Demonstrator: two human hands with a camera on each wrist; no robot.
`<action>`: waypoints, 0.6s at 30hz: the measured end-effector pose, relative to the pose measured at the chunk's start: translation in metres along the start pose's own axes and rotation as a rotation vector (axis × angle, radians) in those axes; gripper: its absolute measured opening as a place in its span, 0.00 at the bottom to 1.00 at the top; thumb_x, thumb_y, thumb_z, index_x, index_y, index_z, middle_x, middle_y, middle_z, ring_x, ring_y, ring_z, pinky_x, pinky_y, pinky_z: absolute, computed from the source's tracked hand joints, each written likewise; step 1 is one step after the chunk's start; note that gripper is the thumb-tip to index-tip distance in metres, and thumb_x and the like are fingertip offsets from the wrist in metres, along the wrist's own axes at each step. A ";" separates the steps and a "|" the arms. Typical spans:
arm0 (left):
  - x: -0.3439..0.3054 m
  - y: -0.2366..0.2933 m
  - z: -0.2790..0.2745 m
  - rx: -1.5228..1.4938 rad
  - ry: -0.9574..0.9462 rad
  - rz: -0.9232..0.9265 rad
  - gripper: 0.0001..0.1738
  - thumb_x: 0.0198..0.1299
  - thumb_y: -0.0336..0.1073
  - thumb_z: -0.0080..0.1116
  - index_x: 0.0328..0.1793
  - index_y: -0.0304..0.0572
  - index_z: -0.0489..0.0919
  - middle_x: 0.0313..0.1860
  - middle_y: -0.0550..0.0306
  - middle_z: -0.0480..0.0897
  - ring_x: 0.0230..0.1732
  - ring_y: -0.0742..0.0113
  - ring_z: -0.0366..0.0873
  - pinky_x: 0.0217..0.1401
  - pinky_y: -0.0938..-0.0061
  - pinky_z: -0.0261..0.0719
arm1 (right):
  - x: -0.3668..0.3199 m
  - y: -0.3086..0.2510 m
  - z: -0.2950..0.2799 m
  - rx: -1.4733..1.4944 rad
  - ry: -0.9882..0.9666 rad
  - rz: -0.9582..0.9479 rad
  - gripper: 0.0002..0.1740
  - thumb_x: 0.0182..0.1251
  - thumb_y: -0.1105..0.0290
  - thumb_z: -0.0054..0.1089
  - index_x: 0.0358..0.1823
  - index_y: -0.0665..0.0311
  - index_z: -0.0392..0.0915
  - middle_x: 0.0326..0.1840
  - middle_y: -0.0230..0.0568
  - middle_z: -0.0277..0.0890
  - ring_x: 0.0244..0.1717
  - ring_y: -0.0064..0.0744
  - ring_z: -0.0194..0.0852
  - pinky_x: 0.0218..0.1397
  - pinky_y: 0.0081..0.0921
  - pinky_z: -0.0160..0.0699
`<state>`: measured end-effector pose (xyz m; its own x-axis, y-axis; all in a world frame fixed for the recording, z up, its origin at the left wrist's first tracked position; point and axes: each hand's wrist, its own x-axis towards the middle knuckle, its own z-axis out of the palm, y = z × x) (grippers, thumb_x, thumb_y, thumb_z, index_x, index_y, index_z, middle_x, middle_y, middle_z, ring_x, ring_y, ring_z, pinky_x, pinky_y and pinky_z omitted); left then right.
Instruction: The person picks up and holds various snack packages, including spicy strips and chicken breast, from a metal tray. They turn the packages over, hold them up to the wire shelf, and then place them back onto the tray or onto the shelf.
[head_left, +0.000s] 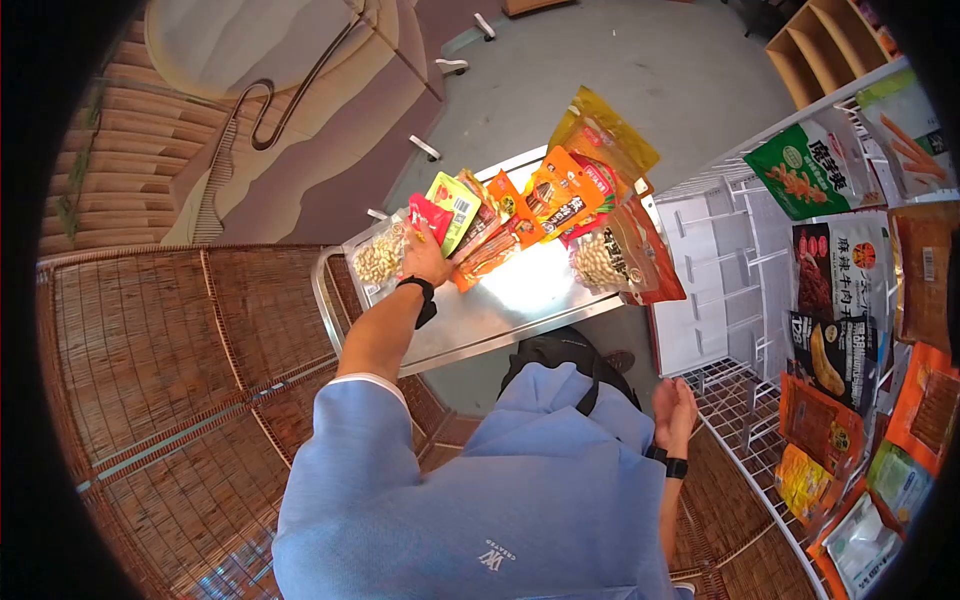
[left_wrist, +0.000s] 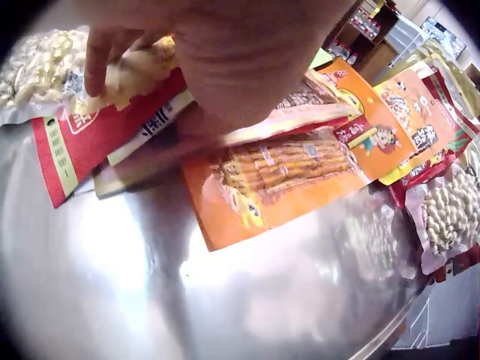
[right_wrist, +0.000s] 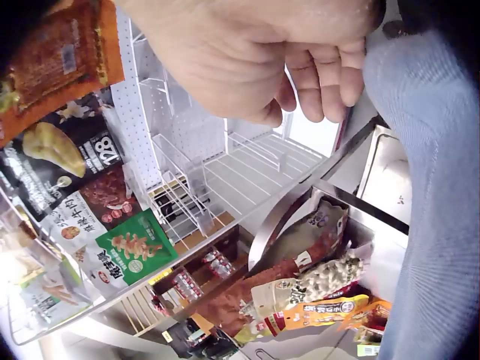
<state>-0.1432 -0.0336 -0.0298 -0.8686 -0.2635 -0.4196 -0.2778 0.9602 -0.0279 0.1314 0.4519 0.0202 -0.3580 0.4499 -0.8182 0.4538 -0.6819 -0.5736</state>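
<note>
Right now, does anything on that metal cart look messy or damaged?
The snack packs lie in a loose overlapping heap on the cart, several skewed, a yellow pack jutting past the far edge. Nothing looks torn or spilled. The left hand pinches a red pack.

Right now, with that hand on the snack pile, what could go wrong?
The left hand pinches a red packet tucked among overlapping packets; pulling it may drag the orange packet along. The yellow bag seems to overhang the shiny cart edge and might slide off.
</note>
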 end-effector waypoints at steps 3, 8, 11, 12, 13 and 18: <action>-0.002 0.014 0.010 0.031 0.063 -0.062 0.63 0.54 0.55 0.74 0.85 0.37 0.45 0.81 0.23 0.49 0.68 0.26 0.70 0.65 0.48 0.79 | -0.005 -0.003 -0.001 0.002 0.022 -0.006 0.24 0.73 0.60 0.65 0.62 0.65 0.74 0.50 0.42 0.82 0.44 0.32 0.82 0.45 0.27 0.84; -0.003 0.014 -0.005 0.035 0.034 -0.079 0.59 0.55 0.49 0.73 0.83 0.38 0.47 0.75 0.26 0.62 0.58 0.33 0.80 0.59 0.50 0.82 | -0.004 -0.003 -0.006 0.012 0.017 -0.005 0.22 0.74 0.61 0.64 0.62 0.64 0.74 0.49 0.42 0.82 0.44 0.32 0.82 0.45 0.27 0.84; 0.005 -0.005 0.001 -0.032 0.058 -0.085 0.48 0.57 0.43 0.69 0.79 0.37 0.55 0.60 0.31 0.78 0.53 0.36 0.84 0.57 0.50 0.83 | -0.007 0.000 -0.009 0.018 0.002 0.011 0.22 0.74 0.61 0.63 0.62 0.64 0.73 0.49 0.42 0.82 0.43 0.32 0.82 0.45 0.27 0.84; 0.004 -0.005 -0.008 -0.046 0.026 -0.112 0.43 0.57 0.39 0.66 0.75 0.38 0.58 0.56 0.33 0.81 0.54 0.37 0.84 0.56 0.49 0.82 | -0.006 0.000 -0.008 0.023 -0.009 0.017 0.21 0.75 0.61 0.62 0.62 0.65 0.73 0.48 0.42 0.82 0.43 0.32 0.82 0.45 0.27 0.84; 0.003 -0.004 -0.014 -0.061 -0.006 -0.138 0.38 0.57 0.36 0.64 0.72 0.39 0.61 0.52 0.34 0.83 0.54 0.37 0.84 0.56 0.49 0.82 | -0.004 0.001 -0.007 0.033 -0.011 0.018 0.21 0.75 0.61 0.62 0.62 0.65 0.73 0.48 0.42 0.82 0.43 0.32 0.82 0.45 0.27 0.84; -0.015 -0.017 -0.014 -0.248 0.126 -0.109 0.29 0.59 0.35 0.60 0.66 0.46 0.66 0.43 0.31 0.86 0.48 0.29 0.83 0.53 0.41 0.78 | 0.002 -0.001 -0.003 0.080 -0.040 0.030 0.19 0.75 0.63 0.61 0.61 0.64 0.73 0.48 0.42 0.82 0.40 0.31 0.83 0.41 0.27 0.84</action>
<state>-0.1314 -0.0471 -0.0101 -0.8677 -0.3883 -0.3104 -0.4509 0.8776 0.1626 0.1329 0.4551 0.0189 -0.3781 0.4062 -0.8319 0.3986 -0.7396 -0.5423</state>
